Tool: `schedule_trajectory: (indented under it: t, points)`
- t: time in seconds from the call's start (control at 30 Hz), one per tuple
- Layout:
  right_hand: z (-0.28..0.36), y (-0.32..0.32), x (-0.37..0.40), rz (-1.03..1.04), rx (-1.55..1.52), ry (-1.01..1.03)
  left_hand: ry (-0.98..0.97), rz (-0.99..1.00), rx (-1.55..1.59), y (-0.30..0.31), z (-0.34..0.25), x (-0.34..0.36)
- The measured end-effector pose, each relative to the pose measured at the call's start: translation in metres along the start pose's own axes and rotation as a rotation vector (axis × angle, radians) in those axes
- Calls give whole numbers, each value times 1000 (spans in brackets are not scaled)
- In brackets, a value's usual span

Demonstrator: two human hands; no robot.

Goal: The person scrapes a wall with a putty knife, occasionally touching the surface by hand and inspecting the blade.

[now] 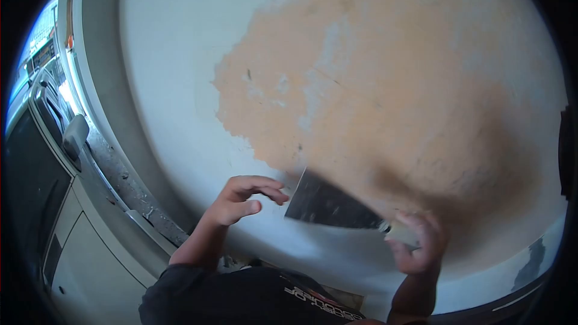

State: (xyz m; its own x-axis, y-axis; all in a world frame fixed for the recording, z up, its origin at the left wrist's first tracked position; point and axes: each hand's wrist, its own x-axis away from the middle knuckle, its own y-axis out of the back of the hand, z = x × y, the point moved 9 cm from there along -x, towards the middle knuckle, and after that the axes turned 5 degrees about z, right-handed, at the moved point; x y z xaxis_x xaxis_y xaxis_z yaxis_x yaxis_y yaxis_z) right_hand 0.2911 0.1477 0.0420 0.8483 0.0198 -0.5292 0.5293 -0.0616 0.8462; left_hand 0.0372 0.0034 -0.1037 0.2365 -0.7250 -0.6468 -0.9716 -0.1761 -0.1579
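My right hand [426,242] is wrapped around the pale handle of a wide putty knife [334,206]. Its dark, triangular blade points left, with light specks on its face and the broad edge toward my other hand. Close to that edge is my left hand [242,200], fingers bent and thumb apart, holding nothing. Behind both hands rises a wall [174,54], where a large peach-orange patch [385,84] with ragged borders shows amid the pale paint. Small dark marks and whitish smears lie across the patch.
On the left stands a light-coloured vehicle [99,259] with a side mirror [75,134], near the wall. Debris [135,189] litters the strip of ground between them. A dark grey patch [531,265] marks the wall's lower right.
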Motion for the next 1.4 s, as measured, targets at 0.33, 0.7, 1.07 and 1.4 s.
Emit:
schedule_trajectory:
  t: [0.33, 0.7, 1.07, 1.4]
  points:
    - [0, 120, -87, -853, 55, 197, -10, -404, -523, 71, -53, 85]
    - [36, 84, -128, -346, 373, 245, -4, -404, -871, 65, -87, 72]
    - [73, 73, -202, -475, 386, 464, -1005, -422, -1420, -52, -196, -132]
    - [65, 68, -185, -688, 346, 575, -1190, -442, -1318, -60, -185, -167]
